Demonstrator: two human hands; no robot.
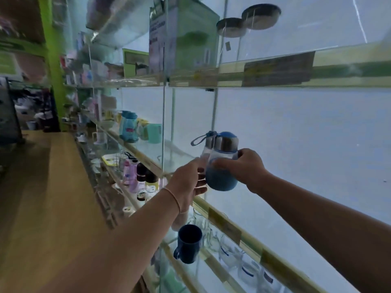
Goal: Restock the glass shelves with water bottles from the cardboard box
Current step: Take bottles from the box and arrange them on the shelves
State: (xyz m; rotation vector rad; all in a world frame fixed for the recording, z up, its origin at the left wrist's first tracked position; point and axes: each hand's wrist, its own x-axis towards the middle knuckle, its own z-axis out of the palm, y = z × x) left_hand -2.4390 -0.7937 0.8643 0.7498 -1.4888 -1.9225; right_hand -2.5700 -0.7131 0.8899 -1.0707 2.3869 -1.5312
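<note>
Bottle (222, 163) up at the middle glass shelf (148, 155), both hands on the job! It's a small one: blue sleeve round the lower half, clear band above, steel collar, blue cap, and a grey-blue strap looping off to the left. It stands upright, held right at the shelf's front edge, beside the vertical glass divider (163, 127). Whether its base touches the shelf, I can't tell.

Right hand (243, 168) wraps it from the right, fingers (220, 164) curled across the front of the body, thumb up near the collar. A firm hold on the bottle. Left hand (188, 182) comes in from the left, a thin band at the wrist. Its fingers close round a second, paler bottle (204, 159) just behind and left of the blue one; the glass blurs it, and only a steel collar and clear shoulder show.

Further left along that same shelf stand a blue patterned cup (128, 129) and a mint mug (154, 133). One shelf down, a dark blue mug (189, 243) sits near the front edge, under the left wrist, with clear glass mugs (232, 253) in a row to its right. Top shelf carries a green and white box (182, 37), and two steel-lidded jars (245, 24) right of it. A wooden floor (48, 197) runs along the left.
</note>
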